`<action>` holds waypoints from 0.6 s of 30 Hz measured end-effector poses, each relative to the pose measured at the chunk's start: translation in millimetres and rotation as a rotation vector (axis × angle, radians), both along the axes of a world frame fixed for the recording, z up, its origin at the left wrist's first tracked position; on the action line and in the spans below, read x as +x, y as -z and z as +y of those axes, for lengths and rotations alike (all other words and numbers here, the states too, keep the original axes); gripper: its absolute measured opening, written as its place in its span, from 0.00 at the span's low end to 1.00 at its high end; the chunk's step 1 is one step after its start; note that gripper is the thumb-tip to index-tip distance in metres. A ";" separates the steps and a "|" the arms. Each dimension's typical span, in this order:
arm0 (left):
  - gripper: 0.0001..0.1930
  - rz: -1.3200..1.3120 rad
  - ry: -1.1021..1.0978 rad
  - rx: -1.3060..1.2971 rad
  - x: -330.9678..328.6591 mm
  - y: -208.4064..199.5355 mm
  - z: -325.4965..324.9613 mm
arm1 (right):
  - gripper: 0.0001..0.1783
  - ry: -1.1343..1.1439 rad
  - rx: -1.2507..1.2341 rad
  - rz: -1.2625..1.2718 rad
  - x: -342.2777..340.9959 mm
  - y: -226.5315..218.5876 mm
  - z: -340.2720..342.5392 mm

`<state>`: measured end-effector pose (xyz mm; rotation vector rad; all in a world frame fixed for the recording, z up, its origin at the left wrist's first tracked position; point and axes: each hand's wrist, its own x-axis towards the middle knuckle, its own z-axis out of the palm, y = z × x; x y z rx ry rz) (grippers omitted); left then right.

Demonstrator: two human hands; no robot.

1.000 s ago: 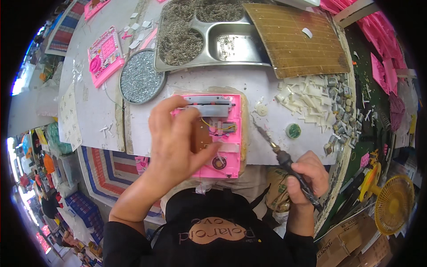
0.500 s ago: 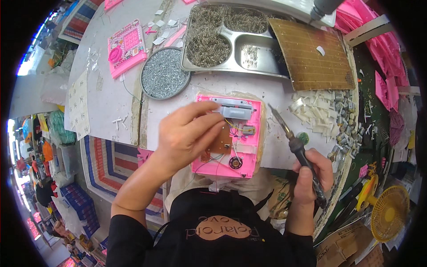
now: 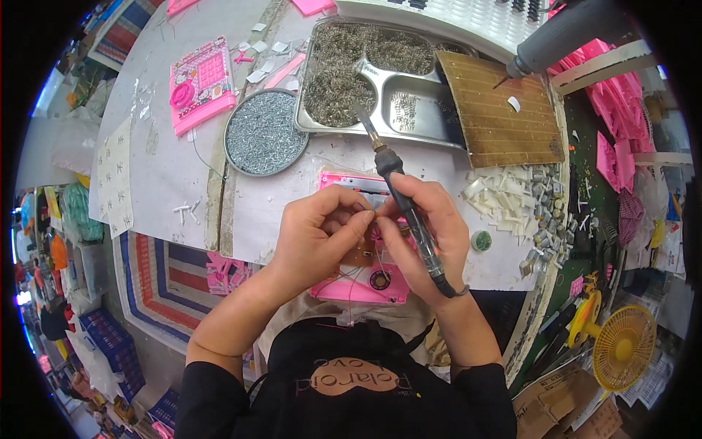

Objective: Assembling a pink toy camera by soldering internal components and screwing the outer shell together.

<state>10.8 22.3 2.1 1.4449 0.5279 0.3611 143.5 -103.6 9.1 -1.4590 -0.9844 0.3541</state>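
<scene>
Over the open pink plastic case (image 3: 340,290), my left hand (image 3: 311,238) is closed in a pinch. What its fingertips hold is hidden; thin wires run from the case just below. My right hand (image 3: 439,238) grips a soldering iron (image 3: 390,162), whose tip points up and away towards the metal tray. Its thumb and index finger meet the left fingertips. Partly covered by both hands, the case holds a brown circuit board (image 3: 356,256), a small round speaker (image 3: 379,280) and a grey part along its far end.
Left of the case are a round tray of screws (image 3: 265,132) and a pink toy (image 3: 203,84). A divided metal tray (image 3: 431,137) with springs lies beyond, partly under a brown board (image 3: 504,117). White plastic parts (image 3: 497,194) are heaped right; a power screwdriver (image 3: 556,40) hangs far right.
My right hand has brought the soldering iron leftwards and up over the case, and its fingers now meet the left hand's. The left fingers have drawn into a tighter pinch.
</scene>
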 end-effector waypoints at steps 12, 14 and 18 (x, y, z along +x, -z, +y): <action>0.06 -0.095 0.033 0.746 3.8 -9.4 7.9 | 0.29 0.039 -0.030 0.092 1.4 4.3 2.8; 0.06 -0.048 0.040 0.772 4.2 -13.2 7.5 | 0.29 0.062 -0.021 0.032 5.0 3.1 -1.5; 0.05 -0.004 0.026 0.741 5.6 -14.5 11.9 | 0.31 0.019 -0.068 -0.104 8.8 -5.7 -9.6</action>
